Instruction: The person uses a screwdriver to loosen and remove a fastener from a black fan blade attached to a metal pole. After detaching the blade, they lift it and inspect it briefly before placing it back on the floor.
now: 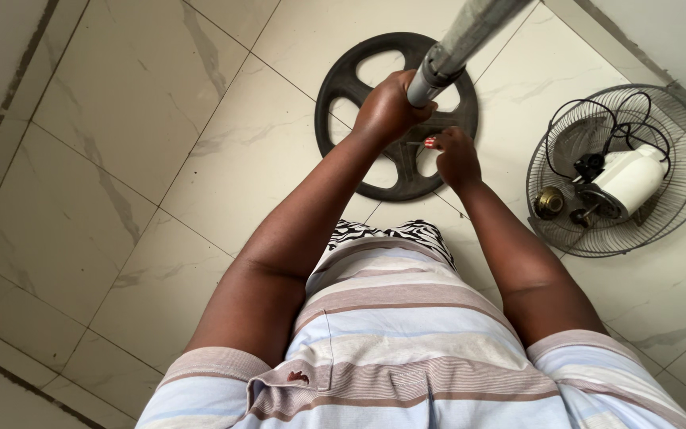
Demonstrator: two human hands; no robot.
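A dark round fan base (343,83) with spoke cut-outs lies flat on the tiled floor. A grey metal pole (458,40) rises from its hub toward the camera. My left hand (387,107) is wrapped around the pole's lower end. My right hand (454,155) reaches down at the hub, fingers pinched on something small near the pole's foot; what it is stays too small to tell.
To the right, a wire fan guard (676,131) lies on the floor with a white motor unit (633,179) and black cable coiled inside. Pale marble-look tiles (121,119) cover the floor. A wall edge runs along the upper right.
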